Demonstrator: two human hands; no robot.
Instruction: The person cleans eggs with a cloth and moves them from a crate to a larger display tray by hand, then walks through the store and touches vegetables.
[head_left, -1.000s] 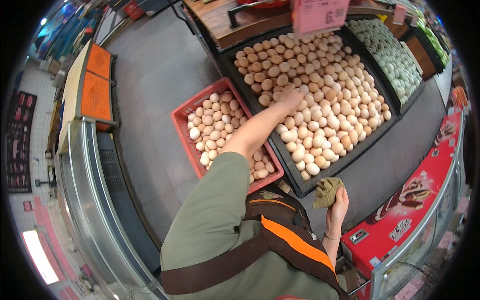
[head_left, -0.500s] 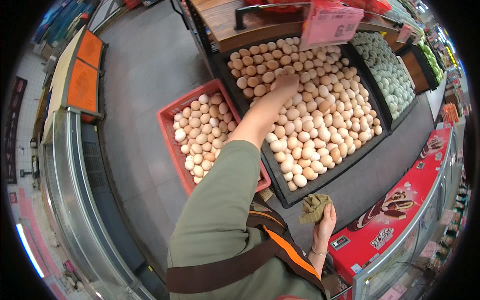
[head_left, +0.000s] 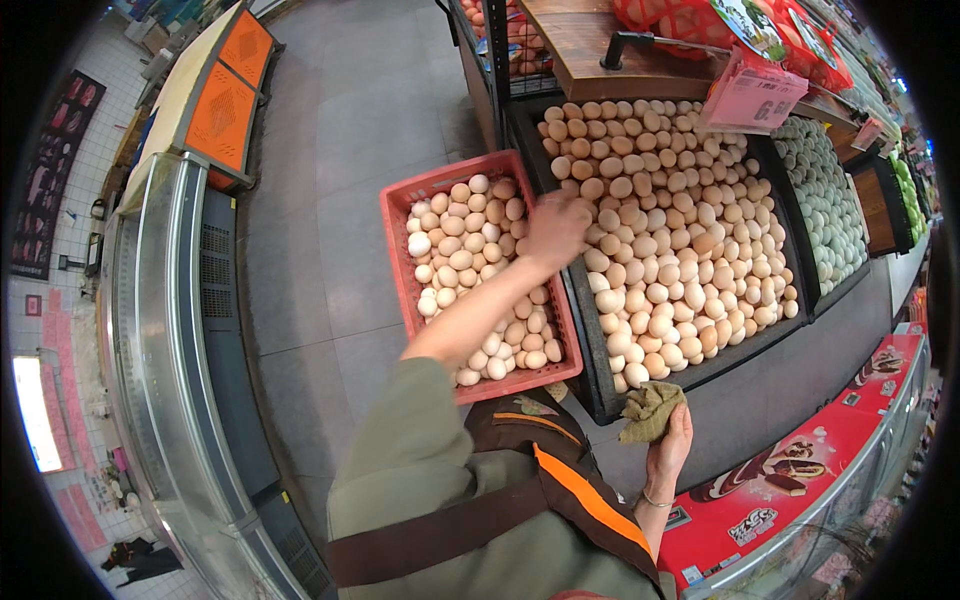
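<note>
A black display tray (head_left: 601, 388) carries light-brown eggs (head_left: 680, 262), and the red crate (head_left: 394, 245) beside it holds more eggs (head_left: 461, 258).

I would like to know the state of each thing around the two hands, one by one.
Red crate: open-topped, holding many loose eggs.
Black tray: open-topped, spread with loose eggs.
Cloth: crumpled.
Right hand: closed on the cloth.
Left hand: over the black tray's left edge; grip hidden.
Price card: tilted, above the tray's far end.
</note>
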